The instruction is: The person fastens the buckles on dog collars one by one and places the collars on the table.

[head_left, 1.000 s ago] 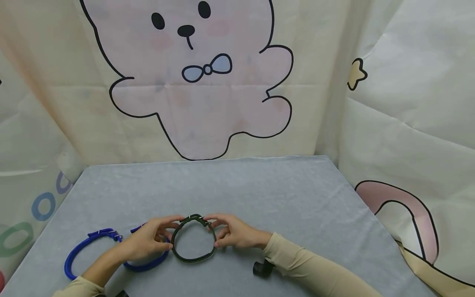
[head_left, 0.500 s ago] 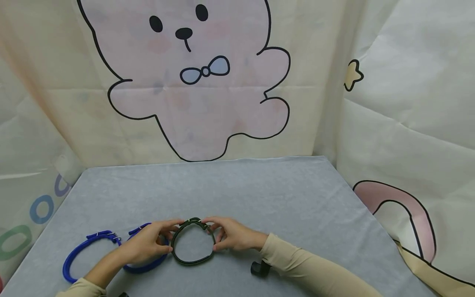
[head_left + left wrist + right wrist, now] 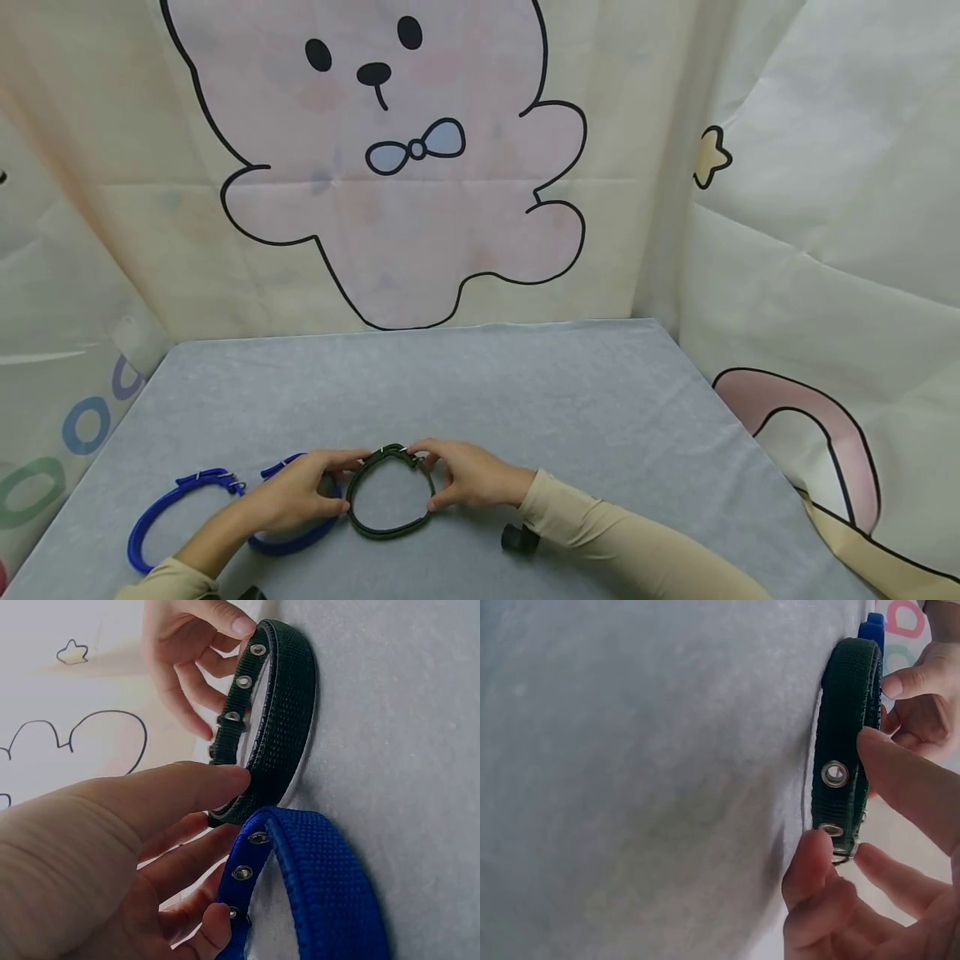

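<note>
A dark green collar (image 3: 390, 533) with metal eyelets and a buckle at its far side stands on its edge on the table, fastened into a ring. My left hand (image 3: 300, 496) holds its left side between thumb and fingers. On the opposite side, my right hand (image 3: 476, 477) grips it, thumb near and fingertips by the buckle. In the left wrist view, the green collar (image 3: 289, 712) touches or nearly touches a blue collar (image 3: 322, 870). The right wrist view shows eyelets along the green collar (image 3: 844, 705). My left hand partly hides the nearer blue collar (image 3: 292, 546).
Another blue collar (image 3: 142, 525), also looped, lies at the far left beside the first blue one. A grey cloth covers the table (image 3: 525, 392). Printed fabric (image 3: 480, 225) hangs behind and at both sides. A small black object (image 3: 520, 540) sits under the right sleeve.
The head view has shifted slightly. Both hands keep their hold on the green collar, which stays almost in place; the right fingers have moved very slightly.
</note>
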Demonstrator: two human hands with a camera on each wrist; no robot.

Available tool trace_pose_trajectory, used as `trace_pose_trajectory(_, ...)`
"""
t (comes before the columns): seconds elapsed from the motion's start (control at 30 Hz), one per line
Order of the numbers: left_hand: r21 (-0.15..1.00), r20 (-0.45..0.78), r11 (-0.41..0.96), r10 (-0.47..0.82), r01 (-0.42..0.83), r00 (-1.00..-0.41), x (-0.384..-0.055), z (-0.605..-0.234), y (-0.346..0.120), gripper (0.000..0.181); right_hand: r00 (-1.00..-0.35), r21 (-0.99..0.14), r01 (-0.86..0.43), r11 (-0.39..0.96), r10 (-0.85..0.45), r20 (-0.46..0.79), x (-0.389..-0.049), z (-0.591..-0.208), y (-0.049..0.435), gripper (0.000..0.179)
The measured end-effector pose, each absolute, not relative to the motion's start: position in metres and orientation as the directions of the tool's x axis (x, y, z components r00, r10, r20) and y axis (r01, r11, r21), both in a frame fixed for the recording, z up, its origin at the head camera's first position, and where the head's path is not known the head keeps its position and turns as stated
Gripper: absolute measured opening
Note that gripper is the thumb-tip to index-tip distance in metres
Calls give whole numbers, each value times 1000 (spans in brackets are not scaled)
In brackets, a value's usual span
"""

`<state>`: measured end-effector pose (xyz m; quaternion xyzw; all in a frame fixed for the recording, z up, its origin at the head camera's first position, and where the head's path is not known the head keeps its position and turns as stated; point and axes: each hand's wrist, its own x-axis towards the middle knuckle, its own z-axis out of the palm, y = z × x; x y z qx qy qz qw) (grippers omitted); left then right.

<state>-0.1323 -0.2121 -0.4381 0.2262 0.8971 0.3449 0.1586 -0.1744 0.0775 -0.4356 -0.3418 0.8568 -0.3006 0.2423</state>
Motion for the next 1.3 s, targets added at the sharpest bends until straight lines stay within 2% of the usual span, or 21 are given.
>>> trace_pose_trajectory(0.2, 689, -130, 661, 517, 298, -846, -133, -439, -213, 67, -642, -680, -436, 590, -733, -225, -177, -438, 77, 66)
trace_pose_trajectory(0.53, 687, -139, 673, 495, 276, -858, -131, -439, -212, 67, -595, -742, -408, 532, -772, -226, -184, -443, 80, 62)
trace_pose_trajectory(0.77, 776, -123, 579, 526, 249, -841, -134, -440, -215, 60, -570, -791, -339, 510, -780, -259, -187, -441, 84, 50)
trace_pose_trajectory(1.0, 776, -111, 580, 512, 248, -852, -137, -437, -214, 56, -590, -801, -333, 496, -773, -234, -191, -439, 90, 44)
trace_pose_trajectory(1.3, 778, -21, 567, 454, 271, -891, -140, -429, -211, 45, -616, -821, -345, 454, -770, -166, -199, -430, 98, 45)
